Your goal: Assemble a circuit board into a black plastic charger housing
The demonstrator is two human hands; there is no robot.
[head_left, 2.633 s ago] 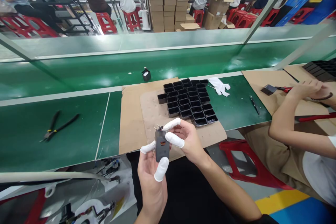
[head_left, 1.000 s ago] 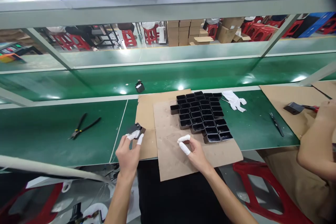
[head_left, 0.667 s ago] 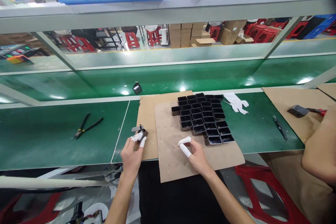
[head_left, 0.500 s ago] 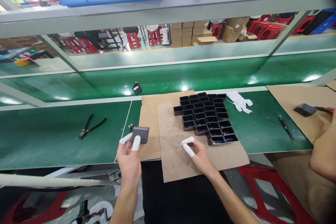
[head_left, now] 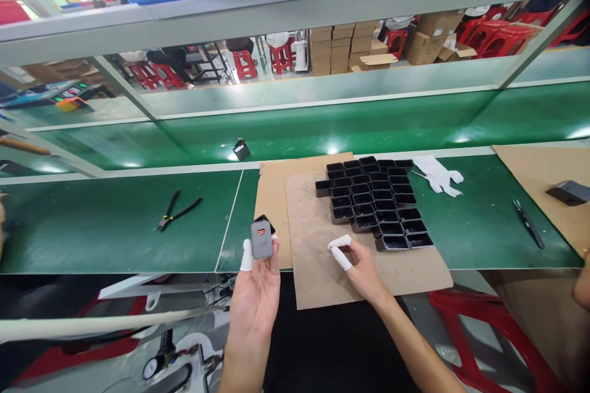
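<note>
- The left hand, low in the frame just left of centre, is raised palm up and holds a small grey charger block pinched between its fingertips, which wear white finger cots.
- The charger block stands upright, its long axis running up and down the frame. Its end face, with an orange port, is turned toward the camera.
- The block is held just above the near edge of the green desk, over the left edge of a brown cardboard sheet.
- The right hand, lower centre, rests on the cardboard with thumb and forefinger, both in white cots, pinched close together. Whether they hold anything I cannot tell.
- Just above the right hand is a cluster of black open-topped casings packed side by side.
- Pliers lie on the desk at middle left, well apart from the hands.
- A white glove lies to the right of the casings.
</note>
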